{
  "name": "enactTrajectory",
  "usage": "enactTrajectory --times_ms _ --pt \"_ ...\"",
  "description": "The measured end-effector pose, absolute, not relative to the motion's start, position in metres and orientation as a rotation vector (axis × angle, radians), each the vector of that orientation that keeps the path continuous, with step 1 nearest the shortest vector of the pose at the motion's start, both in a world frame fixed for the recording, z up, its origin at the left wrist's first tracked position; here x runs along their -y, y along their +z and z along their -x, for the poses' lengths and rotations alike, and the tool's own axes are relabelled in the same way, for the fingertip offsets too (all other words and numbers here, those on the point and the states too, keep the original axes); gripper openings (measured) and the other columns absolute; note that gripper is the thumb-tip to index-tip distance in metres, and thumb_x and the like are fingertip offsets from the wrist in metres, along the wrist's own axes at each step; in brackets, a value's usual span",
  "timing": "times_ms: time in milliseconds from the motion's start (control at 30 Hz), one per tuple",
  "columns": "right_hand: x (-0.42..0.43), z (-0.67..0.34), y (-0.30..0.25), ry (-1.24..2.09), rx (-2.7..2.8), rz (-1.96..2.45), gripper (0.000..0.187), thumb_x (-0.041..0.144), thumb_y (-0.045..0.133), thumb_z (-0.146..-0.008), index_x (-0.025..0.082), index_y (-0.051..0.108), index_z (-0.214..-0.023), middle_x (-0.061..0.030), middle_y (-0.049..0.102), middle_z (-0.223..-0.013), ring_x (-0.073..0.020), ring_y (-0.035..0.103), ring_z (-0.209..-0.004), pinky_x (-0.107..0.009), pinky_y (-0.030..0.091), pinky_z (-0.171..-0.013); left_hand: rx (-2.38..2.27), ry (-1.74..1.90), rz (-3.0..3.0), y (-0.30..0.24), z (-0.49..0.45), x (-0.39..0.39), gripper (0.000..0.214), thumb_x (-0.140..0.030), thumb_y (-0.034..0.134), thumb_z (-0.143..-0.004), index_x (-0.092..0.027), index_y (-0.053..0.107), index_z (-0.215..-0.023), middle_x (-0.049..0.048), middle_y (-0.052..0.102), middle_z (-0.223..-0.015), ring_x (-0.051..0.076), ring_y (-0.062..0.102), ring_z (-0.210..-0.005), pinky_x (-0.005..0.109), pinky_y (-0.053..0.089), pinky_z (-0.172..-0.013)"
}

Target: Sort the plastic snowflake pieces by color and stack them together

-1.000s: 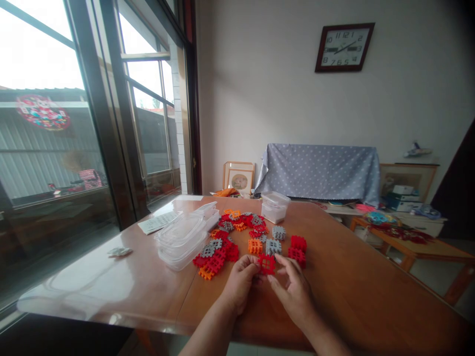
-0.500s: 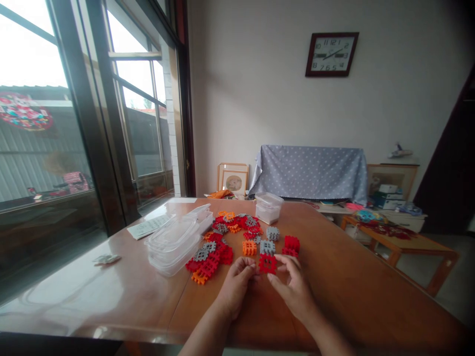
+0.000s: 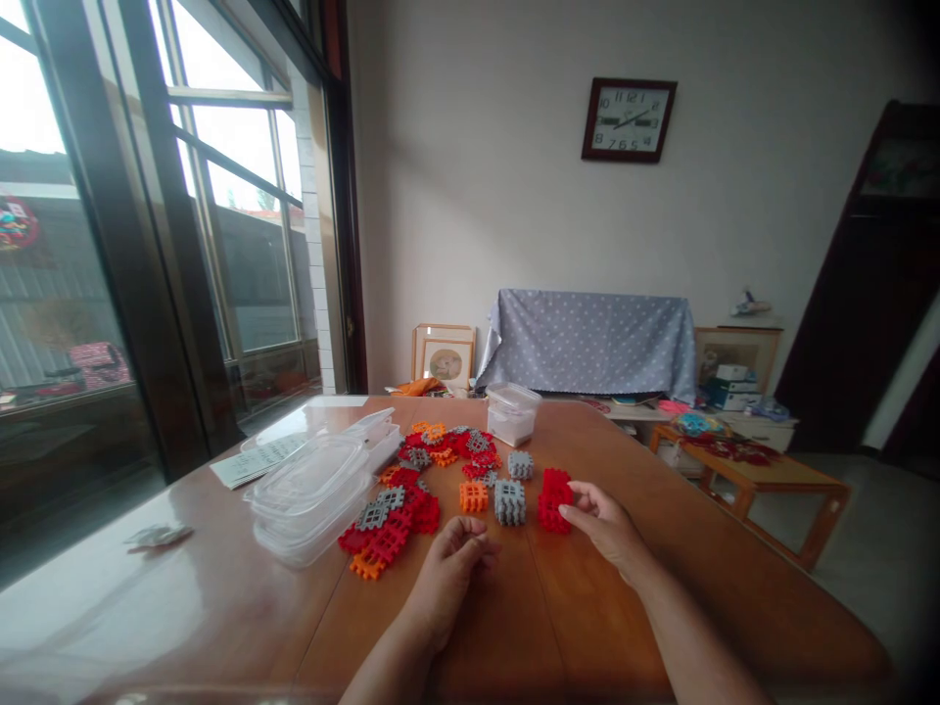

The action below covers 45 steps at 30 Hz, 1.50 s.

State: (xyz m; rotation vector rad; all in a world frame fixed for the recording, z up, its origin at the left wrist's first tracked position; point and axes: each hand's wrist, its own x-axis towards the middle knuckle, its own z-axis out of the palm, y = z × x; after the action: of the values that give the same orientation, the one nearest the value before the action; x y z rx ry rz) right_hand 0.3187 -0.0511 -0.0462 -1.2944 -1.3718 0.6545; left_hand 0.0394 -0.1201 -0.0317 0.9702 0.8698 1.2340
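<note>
My right hand (image 3: pixel 603 522) pinches a stack of red waffle blocks (image 3: pixel 553 500) that stands on the wooden table (image 3: pixel 661 587), finger and thumb on its right side. My left hand (image 3: pixel 449 570) rests on the table with its fingers curled loosely and nothing visible in them. Just ahead stand a grey block stack (image 3: pixel 509 501) and an orange block stack (image 3: pixel 474 496). A loose heap of red, grey and orange blocks (image 3: pixel 400 509) spreads to the left and back.
Clear plastic containers with lids (image 3: pixel 312 490) lie left of the heap, a small clear tub (image 3: pixel 511 413) stands behind it. A paper sheet (image 3: pixel 254 460) and a small wrapper (image 3: pixel 158 535) lie near the window side. A low side table (image 3: pixel 749 475) stands to the right.
The red piece held between both hands now sits on the red stack under my right hand. My left hand let go and drew back. The view swung left.
</note>
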Motion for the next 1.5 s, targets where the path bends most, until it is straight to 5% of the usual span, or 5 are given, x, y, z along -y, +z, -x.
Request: enactTrajectory --times_ms 533,833,1500 --pt "0.046 -0.324 -0.065 0.590 1.406 1.335 0.058 0.048 0.074 -0.073 0.020 0.068 -0.124 0.0023 0.057 -0.081 -0.0159 0.056 -0.068 -0.031 0.049 -0.070 -0.894 1.232 -0.982 -0.026 -0.042 0.124 0.034 -0.037 0.077 -0.074 -0.021 0.055 -0.094 0.0029 0.072 -0.085 0.015 0.064 -0.071 0.026 0.047 -0.069" --pt "0.043 -0.324 -0.068 0.554 1.510 1.283 0.057 0.039 0.075 -0.071 0.024 0.067 -0.125 -0.0094 0.068 -0.126 -0.0287 0.060 -0.117 -0.046 0.047 -0.102 -0.902 1.238 -0.972 -0.022 -0.042 0.127 0.037 -0.038 0.079 -0.070 -0.021 0.056 -0.094 0.0027 0.072 -0.084 0.015 0.063 -0.070 0.026 0.047 -0.069" --pt "0.040 -0.323 -0.068 0.456 1.545 1.263 0.055 0.038 0.071 -0.074 0.022 0.065 -0.126 -0.0102 0.069 -0.123 -0.0284 0.062 -0.115 -0.046 0.047 -0.103 -0.890 1.217 -1.016 -0.029 -0.042 0.122 0.033 -0.036 0.076 -0.076 -0.020 0.054 -0.095 0.0034 0.072 -0.086 0.015 0.064 -0.072 0.026 0.047 -0.070"
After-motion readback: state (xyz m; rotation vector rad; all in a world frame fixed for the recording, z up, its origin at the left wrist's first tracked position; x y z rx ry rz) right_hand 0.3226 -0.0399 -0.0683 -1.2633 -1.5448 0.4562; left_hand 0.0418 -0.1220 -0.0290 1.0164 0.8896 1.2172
